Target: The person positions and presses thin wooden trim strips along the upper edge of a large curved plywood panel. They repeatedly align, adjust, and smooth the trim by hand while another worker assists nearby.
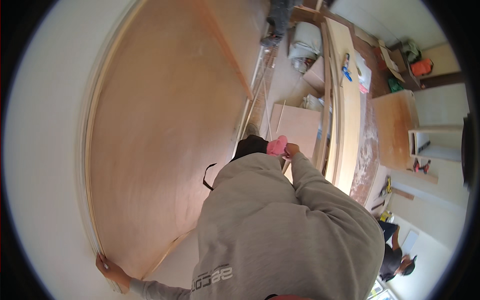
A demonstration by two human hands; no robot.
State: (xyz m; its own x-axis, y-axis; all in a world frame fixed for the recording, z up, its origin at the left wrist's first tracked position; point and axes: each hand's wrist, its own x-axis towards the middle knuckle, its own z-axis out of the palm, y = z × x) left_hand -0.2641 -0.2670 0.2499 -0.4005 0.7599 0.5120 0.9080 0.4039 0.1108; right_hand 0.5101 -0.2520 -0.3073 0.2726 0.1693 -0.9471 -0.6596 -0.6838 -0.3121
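Note:
A large light-brown wooden panel [150,125], edged with pale strips, fills the left side of the view beside a white wall. Down at the lower left, my left hand [114,272] has its fingers curled round the panel's edge near its corner. Close to my knee, my right hand [292,149] is closed on a bunched pink cloth [277,145]; part of the cloth and the fingertips are hidden. A reddish-brown strip [225,45] lies against the panel's upper part.
Long pale boards [345,125] run along the right, with a blue-handled tool [346,67] on them. A flat wooden sheet [295,125] and a white sack [306,40] lie on the floor. Another person [395,255] is at the lower right; someone's leg [277,22] shows at the top.

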